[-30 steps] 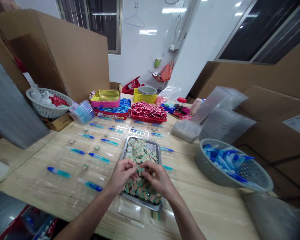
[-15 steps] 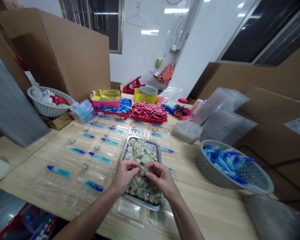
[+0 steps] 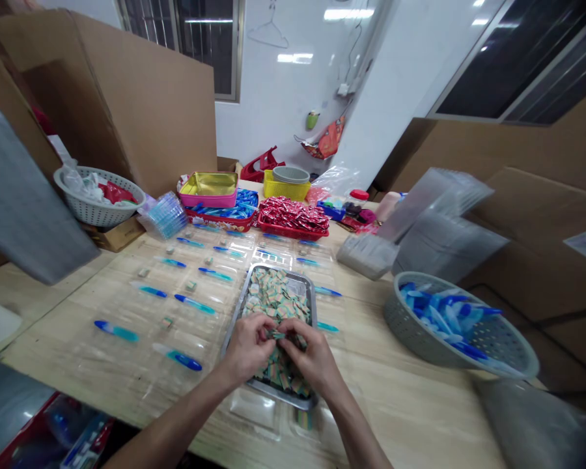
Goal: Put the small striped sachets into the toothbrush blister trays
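Observation:
Over a metal tray [image 3: 312, 306] heaped with small green-and-orange striped square pieces [image 3: 277, 293], my two hands meet. My left hand [image 3: 251, 345] is closed in a pinch on one or more of these striped pieces. Fingers of my right hand [image 3: 307, 352] close on the same small bunch from the other side; how many pieces they hold is hidden. Clear plastic blister trays lie left of and behind the metal tray. In their hollows rest blue-and-turquoise pens [image 3: 194, 303], and some hold a striped piece [image 3: 167, 323].
A grey basket of blue items [image 3: 405, 345] stands right. At the back are a red tray of shiny red packets [image 3: 293, 218], a pink tin [image 3: 208, 198] and a yellow basket [image 3: 286, 190]. Stacked clear plastic [image 3: 368, 255] sits back right. Large cardboard boxes [image 3: 151, 111] flank the table.
Both hands stay together over the tray, with the fingers shifting slightly around the small pieces. The view has moved very little.

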Demonstrator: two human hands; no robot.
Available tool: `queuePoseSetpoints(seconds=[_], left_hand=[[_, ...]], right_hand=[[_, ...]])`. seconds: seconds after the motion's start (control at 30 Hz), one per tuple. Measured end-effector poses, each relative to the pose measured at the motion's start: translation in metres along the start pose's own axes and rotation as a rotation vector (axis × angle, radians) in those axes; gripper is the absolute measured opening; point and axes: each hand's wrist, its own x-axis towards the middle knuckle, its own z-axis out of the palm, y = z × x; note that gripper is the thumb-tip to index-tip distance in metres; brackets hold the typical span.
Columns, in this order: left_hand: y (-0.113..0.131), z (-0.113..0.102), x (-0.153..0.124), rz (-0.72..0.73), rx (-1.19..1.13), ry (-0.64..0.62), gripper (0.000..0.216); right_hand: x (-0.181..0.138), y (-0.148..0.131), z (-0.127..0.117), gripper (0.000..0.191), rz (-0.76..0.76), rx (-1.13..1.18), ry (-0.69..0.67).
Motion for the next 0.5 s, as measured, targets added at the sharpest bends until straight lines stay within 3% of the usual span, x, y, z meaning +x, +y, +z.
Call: queuePoseSetpoints(seconds=[0.5], left_hand=[[0.0019, 0.0068, -0.0016, -0.015, 0.074, 0.0, 0.031]], right_hand=[[-0.0006, -0.008, -0.0027, 0.014, -0.083, -0.104, 0.004]])
